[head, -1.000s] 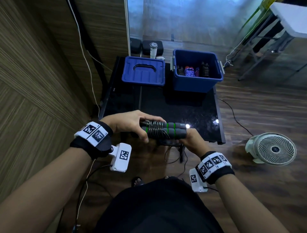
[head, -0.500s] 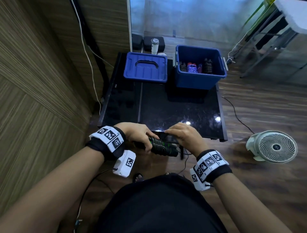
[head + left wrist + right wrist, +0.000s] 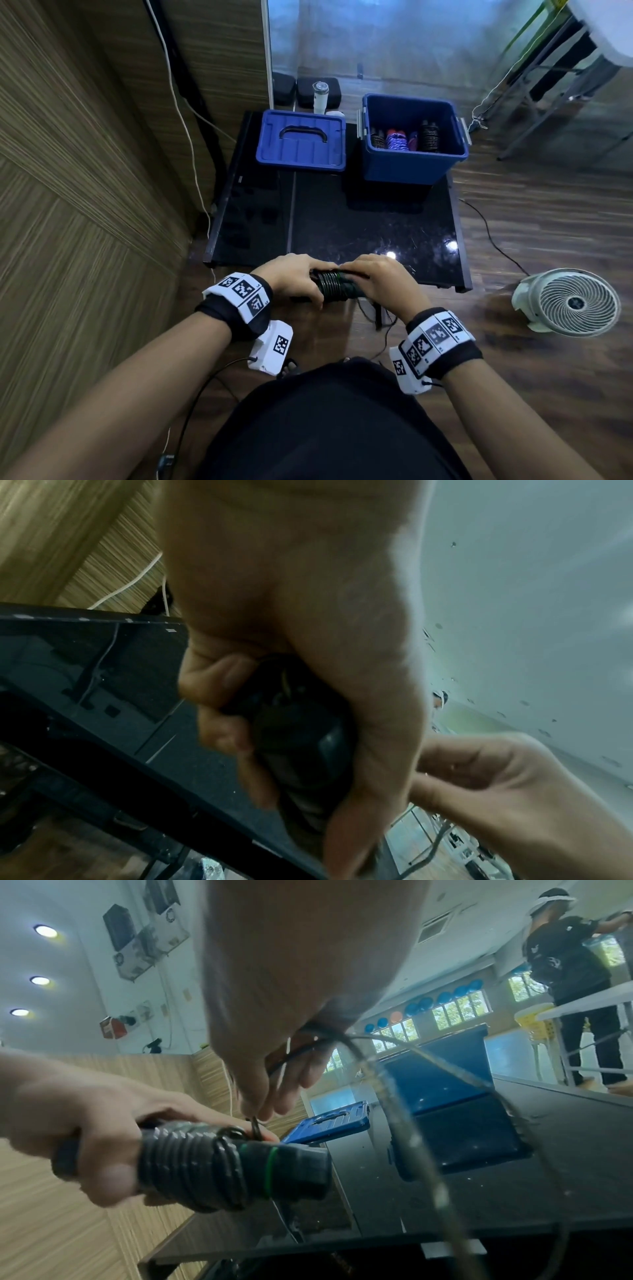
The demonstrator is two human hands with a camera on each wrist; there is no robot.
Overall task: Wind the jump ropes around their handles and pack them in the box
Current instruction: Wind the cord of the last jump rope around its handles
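My left hand (image 3: 301,279) grips a pair of dark jump-rope handles (image 3: 337,287) with green rings, held level at the near edge of the black table (image 3: 342,222). Several turns of dark rope (image 3: 192,1167) are wound round the handles. My right hand (image 3: 376,277) lies over the handles' right end and pinches the rope (image 3: 255,1121) with its fingertips; a loose length of the rope (image 3: 404,1123) hangs down from this hand. The open blue box (image 3: 414,161) stands at the table's far right with several wound ropes (image 3: 397,140) inside.
The blue box lid (image 3: 301,145) lies at the table's far left. A white fan (image 3: 570,301) stands on the wooden floor at the right. A wood-panelled wall with a white cable runs along the left. Another person (image 3: 575,969) stands at a table in the distance.
My right hand came from under the handles' right end to above them. Both hands and the handles shifted nearer my body at the table's edge.
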